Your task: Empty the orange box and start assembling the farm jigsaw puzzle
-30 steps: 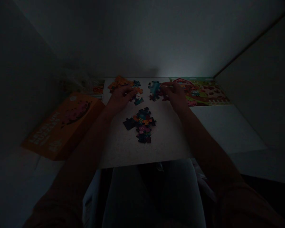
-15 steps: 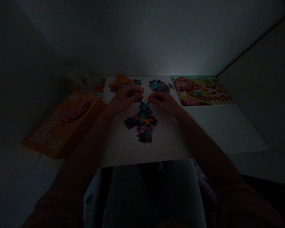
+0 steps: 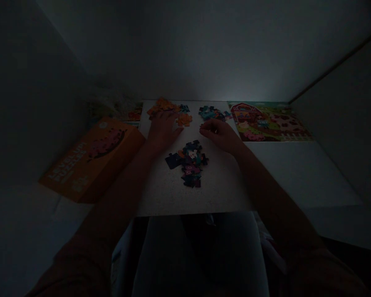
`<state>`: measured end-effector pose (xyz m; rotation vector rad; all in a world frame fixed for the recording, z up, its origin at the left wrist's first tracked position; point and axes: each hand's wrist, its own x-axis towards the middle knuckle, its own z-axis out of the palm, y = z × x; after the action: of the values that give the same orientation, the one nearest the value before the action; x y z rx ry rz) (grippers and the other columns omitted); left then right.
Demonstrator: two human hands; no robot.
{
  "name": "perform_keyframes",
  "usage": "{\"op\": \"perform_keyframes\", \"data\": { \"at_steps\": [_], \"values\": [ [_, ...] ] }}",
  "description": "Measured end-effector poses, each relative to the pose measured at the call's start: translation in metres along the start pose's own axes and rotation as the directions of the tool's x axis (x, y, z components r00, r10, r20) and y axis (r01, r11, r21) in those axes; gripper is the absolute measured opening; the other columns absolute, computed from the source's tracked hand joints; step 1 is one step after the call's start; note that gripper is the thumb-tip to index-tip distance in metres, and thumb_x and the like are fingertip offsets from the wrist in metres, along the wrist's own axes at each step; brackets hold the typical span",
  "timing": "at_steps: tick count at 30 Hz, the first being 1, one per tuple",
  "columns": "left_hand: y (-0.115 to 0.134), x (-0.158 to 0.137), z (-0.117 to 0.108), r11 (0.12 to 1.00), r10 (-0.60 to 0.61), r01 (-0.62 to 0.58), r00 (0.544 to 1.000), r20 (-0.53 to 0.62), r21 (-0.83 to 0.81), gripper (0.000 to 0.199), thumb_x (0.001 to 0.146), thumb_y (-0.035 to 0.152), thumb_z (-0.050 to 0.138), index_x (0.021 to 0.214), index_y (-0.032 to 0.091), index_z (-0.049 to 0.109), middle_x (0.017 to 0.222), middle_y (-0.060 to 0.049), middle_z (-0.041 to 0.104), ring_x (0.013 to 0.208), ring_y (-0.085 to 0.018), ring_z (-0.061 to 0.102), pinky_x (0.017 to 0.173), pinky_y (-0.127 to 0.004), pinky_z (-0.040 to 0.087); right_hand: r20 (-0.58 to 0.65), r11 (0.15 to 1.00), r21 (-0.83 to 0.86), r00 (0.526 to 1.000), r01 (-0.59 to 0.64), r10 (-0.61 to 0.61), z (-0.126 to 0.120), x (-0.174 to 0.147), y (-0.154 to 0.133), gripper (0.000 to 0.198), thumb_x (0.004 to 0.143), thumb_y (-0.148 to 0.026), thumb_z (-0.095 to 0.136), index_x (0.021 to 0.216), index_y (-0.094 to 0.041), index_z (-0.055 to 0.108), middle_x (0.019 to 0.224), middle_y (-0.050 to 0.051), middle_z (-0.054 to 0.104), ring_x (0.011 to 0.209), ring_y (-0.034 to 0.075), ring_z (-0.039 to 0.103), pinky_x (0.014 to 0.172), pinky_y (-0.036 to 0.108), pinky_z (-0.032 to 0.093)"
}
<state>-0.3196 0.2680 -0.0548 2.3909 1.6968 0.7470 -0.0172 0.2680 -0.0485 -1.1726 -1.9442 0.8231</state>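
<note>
Dim room, pale worktop [image 3: 173, 198] | joined puzzle cluster [image 3: 189, 162] at centre, small, far from complete | loose orange pieces [image 3: 170, 110] under left hand [image 3: 162, 130], grip flat, open | right hand [image 3: 218, 133] curled near teal pieces [image 3: 210, 113], contents unclear | finished farm puzzle [image 3: 267, 121] at far right.

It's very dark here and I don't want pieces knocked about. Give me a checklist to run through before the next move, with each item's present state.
1. Left hand free to pick: ok, it lies flat beside the orange loose pieces.
2. Right hand empty: cannot tell, its fingers are curled and too dark.
3. Joined cluster untouched by either hand: ok, both hands are beyond it.
4. Blue loose pieces near the right hand: ok.
5. Finished farm puzzle apart from the hands: ok.
6. Orange puzzle box off the white board: ok, it lies to the left.
</note>
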Motion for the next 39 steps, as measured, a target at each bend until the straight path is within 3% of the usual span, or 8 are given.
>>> {"op": "perform_keyframes", "data": {
  "at_steps": [3, 6, 13, 17, 27, 31, 34, 39],
  "values": [
    [0.016, -0.001, -0.001, 0.998, -0.028, 0.021, 0.992, 0.125, 0.054, 0.071, 0.122, 0.043, 0.071, 0.19, 0.025, 0.062, 0.197, -0.017, 0.057, 0.187, -0.044, 0.045, 0.155, -0.07, 0.034, -0.025, 1.0, -0.018, 1.0, -0.001, 0.0, 0.002, 0.001, 0.004, 0.027, 0.102, -0.055, 0.086, 0.109, -0.029, 0.084, 0.106, 0.008, 0.085, 0.088, 0.027, 0.064, 0.085, 0.045, 0.057],
    [0.028, -0.002, -0.007, 0.994, -0.069, 0.05, 0.978, 0.195, 0.1, 0.062, 0.125, 0.043, 0.068, 0.184, 0.026, 0.07, 0.194, -0.018, 0.061, 0.187, -0.045, 0.045, 0.152, -0.073, 0.034, -0.04, 1.0, -0.007, 0.999, -0.02, 0.019, 0.003, 0.002, 0.007, 0.029, 0.101, -0.057, 0.083, 0.11, -0.029, 0.084, 0.105, 0.008, 0.086, 0.087, 0.027, 0.065, 0.084, 0.045, 0.056],
    [0.021, 0.002, 0.001, 0.999, -0.038, 0.039, 0.996, 0.08, -0.014, 0.024, 0.118, 0.041, 0.083, 0.132, 0.025, 0.092, 0.153, -0.018, 0.086, 0.158, -0.046, 0.071, 0.142, -0.075, 0.041, -0.047, 0.998, -0.036, 0.998, -0.048, 0.047, 0.002, 0.002, 0.014, 0.036, 0.101, -0.063, 0.084, 0.112, -0.029, 0.083, 0.107, 0.009, 0.087, 0.088, 0.028, 0.068, 0.084, 0.046, 0.056],
    [0.004, 0.01, 0.019, 0.978, -0.077, 0.082, 0.996, 0.034, -0.19, 0.035, 0.103, 0.044, 0.099, 0.13, 0.025, 0.088, 0.143, -0.019, 0.089, 0.145, -0.049, 0.077, 0.136, -0.081, 0.046, -0.048, 0.996, -0.087, 0.999, -0.012, 0.008, 0.003, 0.002, 0.014, 0.033, 0.102, -0.057, 0.085, 0.117, -0.028, 0.084, 0.104, 0.009, 0.087, 0.086, 0.029, 0.07, 0.087, 0.048, 0.057],
    [0.001, 0.01, 0.021, 0.789, -0.061, 0.066, 0.998, 0.029, -0.611, 0.056, 0.094, 0.033, 0.1, 0.145, 0.025, 0.079, 0.156, -0.017, 0.08, 0.114, -0.025, 0.085, 0.103, -0.041, 0.072, -0.132, 0.972, -0.236, 0.991, -0.002, -0.03, 0.02, 0.008, 0.022, 0.046, 0.104, -0.051, 0.092, 0.143, -0.027, 0.086, 0.127, 0.015, 0.091, 0.114, 0.039, 0.083, 0.117, 0.061, 0.056],
    [0.009, 0.01, 0.018, 0.726, -0.052, 0.083, 0.996, 0.066, -0.683, 0.065, 0.092, 0.035, 0.106, 0.15, 0.025, 0.078, 0.135, -0.011, 0.086, 0.1, -0.021, 0.084, 0.092, -0.035, 0.071, -0.051, 0.981, -0.195, 0.998, 0.025, -0.036, 0.021, 0.008, 0.018, 0.034, 0.109, -0.052, 0.083, 0.127, -0.025, 0.089, 0.116, 0.013, 0.091, 0.102, 0.035, 0.08, 0.108, 0.054, 0.057],
    [0.01, 0.009, 0.016, 0.727, -0.022, 0.053, 0.998, 0.055, -0.684, 0.042, 0.099, 0.034, 0.101, 0.136, 0.024, 0.084, 0.115, -0.007, 0.088, 0.103, -0.023, 0.085, 0.096, -0.037, 0.071, -0.042, 0.996, -0.084, 0.999, -0.001, -0.003, 0.019, 0.008, 0.014, 0.04, 0.108, -0.065, 0.082, 0.117, -0.026, 0.088, 0.107, 0.01, 0.09, 0.096, 0.032, 0.077, 0.098, 0.049, 0.058],
    [0.007, 0.008, 0.011, 0.742, -0.073, 0.091, 0.996, 0.055, -0.664, 0.023, 0.106, 0.04, 0.094, 0.122, 0.025, 0.087, 0.126, -0.01, 0.091, 0.101, -0.024, 0.086, 0.097, -0.04, 0.073, -0.1, 0.991, 0.117, 0.992, -0.065, 0.077, 0.017, 0.012, 0.009, 0.066, 0.101, -0.095, 0.077, 0.098, -0.03, 0.082, 0.092, 0.007, 0.086, 0.093, 0.031, 0.077, 0.095, 0.049, 0.063]
  ]
}}
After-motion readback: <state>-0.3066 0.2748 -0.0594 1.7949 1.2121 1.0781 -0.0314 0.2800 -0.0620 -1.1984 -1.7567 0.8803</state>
